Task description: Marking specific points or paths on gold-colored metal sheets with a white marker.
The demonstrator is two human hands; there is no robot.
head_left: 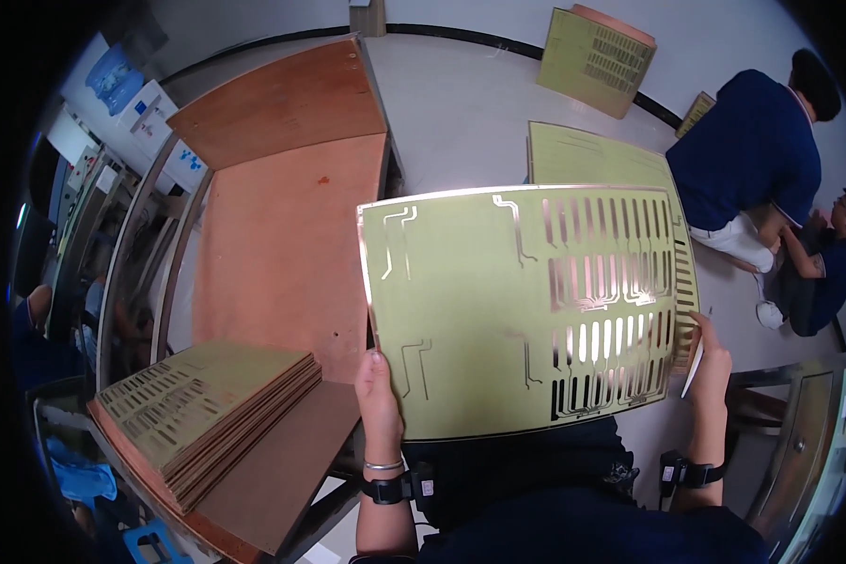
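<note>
A large yellow-green printed circuit board panel (461, 282) with copper tracks and rows of slots is held up in front of me, tilted. My left hand (378, 385) is closed on its lower left edge, thumb on the front face. At the panel's right edge, my right hand (712, 362) is closed round a thin white pointed tool (693, 368), whose exact kind I cannot make out. Its index finger reaches to the edge of the boards there. Behind the held panel more green panels (597, 155) show, partly hidden by it.
A brown wooden rack (287, 235) stands at the left, with a stack of similar panels (207, 404) on its near end. More panels (597, 61) lean on the far wall. Two people (747, 155) crouch or sit at the right, near a metal-edged table (799, 442). A water dispenser (146, 117) stands far left.
</note>
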